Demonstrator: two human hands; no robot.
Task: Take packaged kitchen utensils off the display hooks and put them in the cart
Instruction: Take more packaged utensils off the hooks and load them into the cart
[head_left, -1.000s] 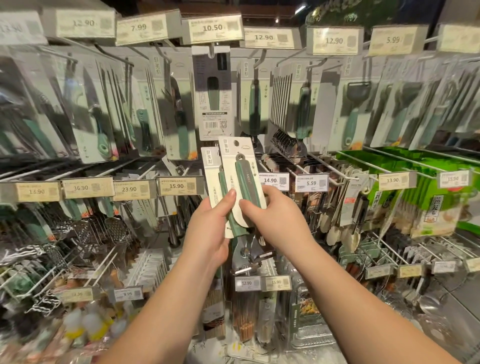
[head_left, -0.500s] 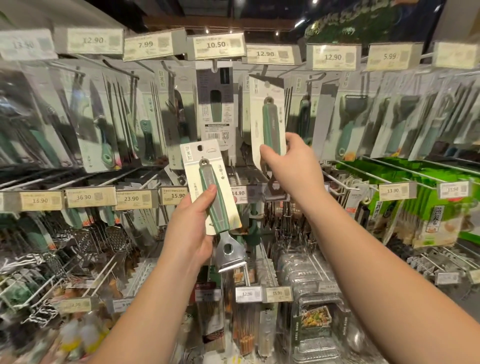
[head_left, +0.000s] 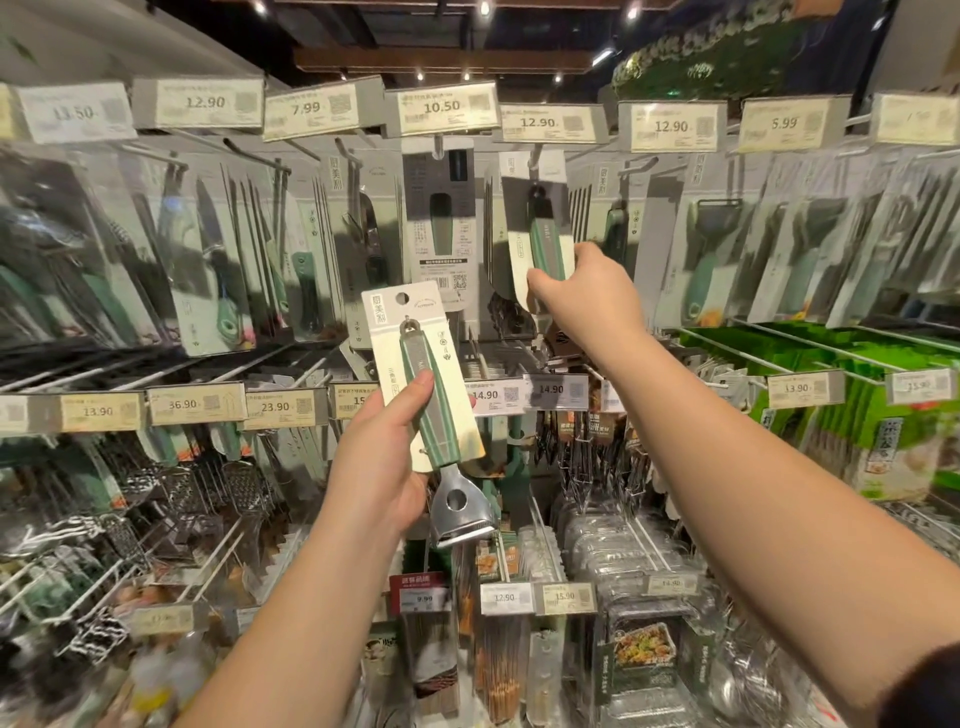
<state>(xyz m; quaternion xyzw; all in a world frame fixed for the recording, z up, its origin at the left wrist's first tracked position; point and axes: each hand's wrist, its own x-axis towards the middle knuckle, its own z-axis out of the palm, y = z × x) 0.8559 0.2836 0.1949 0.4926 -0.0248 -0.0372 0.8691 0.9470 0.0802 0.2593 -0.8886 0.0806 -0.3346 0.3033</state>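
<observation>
Two bare hands are working in front of a wall of display hooks crowded with packaged kitchen utensils. The left hand is holding a carded peeler upright at chest height, its fingers wrapping behind the white card while the thumb is pressing on the green handle from the front; the peeler's shiny metal head is sticking out below the card, just beside the palm. The right hand is reaching higher and is gripping the lower end of a second carded utensil, fingers curling round its green handle. That second package is sitting up at the top row with its card's upper edge right at a hook under the 12.90 price tag; whether the hole is on the wire is too blurred to tell. Both packages are staying well apart from each other, the left one lower and nearer the camera. Rows of yellowish price labels are running across the rack, and green packets are hanging at the right. No cart is showing.
</observation>
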